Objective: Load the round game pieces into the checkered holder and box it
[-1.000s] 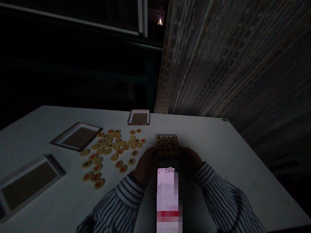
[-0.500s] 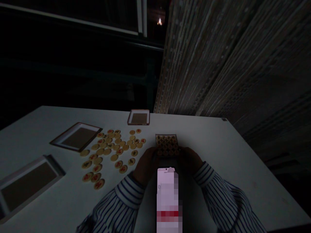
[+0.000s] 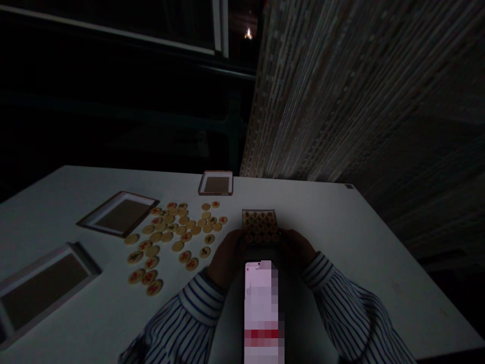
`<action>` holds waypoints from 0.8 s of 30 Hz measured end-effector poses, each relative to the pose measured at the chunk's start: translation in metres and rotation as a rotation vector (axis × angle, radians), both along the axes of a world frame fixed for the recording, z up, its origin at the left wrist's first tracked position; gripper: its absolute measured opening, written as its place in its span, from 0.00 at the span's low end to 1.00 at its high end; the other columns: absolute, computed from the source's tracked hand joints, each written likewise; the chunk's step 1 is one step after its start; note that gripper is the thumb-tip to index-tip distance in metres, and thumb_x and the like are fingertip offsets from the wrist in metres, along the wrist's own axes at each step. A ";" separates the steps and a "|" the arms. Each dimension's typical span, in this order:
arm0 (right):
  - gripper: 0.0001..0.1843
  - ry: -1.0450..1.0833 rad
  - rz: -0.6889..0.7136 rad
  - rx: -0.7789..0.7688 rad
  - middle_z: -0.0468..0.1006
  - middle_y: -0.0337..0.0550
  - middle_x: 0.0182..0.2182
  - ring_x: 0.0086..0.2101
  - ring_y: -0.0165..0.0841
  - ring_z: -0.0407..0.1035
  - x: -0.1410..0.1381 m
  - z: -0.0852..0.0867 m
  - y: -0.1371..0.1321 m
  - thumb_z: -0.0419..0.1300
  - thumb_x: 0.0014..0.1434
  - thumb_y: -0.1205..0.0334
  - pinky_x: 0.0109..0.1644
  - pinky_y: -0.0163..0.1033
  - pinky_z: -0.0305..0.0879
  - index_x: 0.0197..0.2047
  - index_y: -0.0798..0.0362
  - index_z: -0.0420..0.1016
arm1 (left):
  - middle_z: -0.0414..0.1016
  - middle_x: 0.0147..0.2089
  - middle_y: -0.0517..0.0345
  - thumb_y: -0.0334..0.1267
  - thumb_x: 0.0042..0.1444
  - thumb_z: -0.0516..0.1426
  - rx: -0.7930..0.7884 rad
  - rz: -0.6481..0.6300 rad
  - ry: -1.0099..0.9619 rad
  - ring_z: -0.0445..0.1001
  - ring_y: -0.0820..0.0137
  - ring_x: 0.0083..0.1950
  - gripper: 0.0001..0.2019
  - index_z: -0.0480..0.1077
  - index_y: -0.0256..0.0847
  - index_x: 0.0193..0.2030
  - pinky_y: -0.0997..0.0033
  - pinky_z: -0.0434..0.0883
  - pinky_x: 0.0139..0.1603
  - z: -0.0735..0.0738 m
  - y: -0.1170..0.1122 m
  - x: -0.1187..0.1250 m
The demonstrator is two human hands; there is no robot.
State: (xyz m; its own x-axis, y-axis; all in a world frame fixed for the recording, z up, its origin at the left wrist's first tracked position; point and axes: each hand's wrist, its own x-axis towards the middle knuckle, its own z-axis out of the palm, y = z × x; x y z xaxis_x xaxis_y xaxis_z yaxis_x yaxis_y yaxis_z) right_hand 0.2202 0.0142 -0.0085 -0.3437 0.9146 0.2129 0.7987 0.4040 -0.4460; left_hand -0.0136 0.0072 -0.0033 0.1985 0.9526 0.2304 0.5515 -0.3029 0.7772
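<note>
A small box (image 3: 244, 211) filled with rows of round xiangqi pieces (image 3: 261, 222) stands in front of me on the white table. My left hand (image 3: 227, 257) is at its near left corner and my right hand (image 3: 297, 248) at its near right corner, so the box is gripped between them. The fingers are curled in deep shadow and their tips are hard to make out. Closer to me, between my forearms, a phone (image 3: 260, 298) shows a bright screen that is partly pixelated.
Many loose xiangqi pieces (image 3: 166, 236) are scattered left of the box, some face up with red or black characters. Three shallow trays or lids lie around them: one at the back (image 3: 201, 183), one to the left (image 3: 111, 203), one at the near left (image 3: 45, 268). A string curtain (image 3: 303, 101) hangs behind the table (image 3: 341, 222).
Both hands and the box stay in place. Part of the phone screen's picture looks slightly different.
</note>
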 end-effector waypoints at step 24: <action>0.21 0.031 0.021 -0.030 0.74 0.50 0.41 0.41 0.35 0.67 0.000 0.002 0.000 0.47 0.57 0.66 0.45 0.42 0.66 0.54 0.56 0.64 | 0.71 0.48 0.50 0.37 0.57 0.46 -0.003 -0.016 -0.001 0.69 0.65 0.49 0.16 0.65 0.38 0.50 0.62 0.68 0.50 0.012 -0.004 -0.001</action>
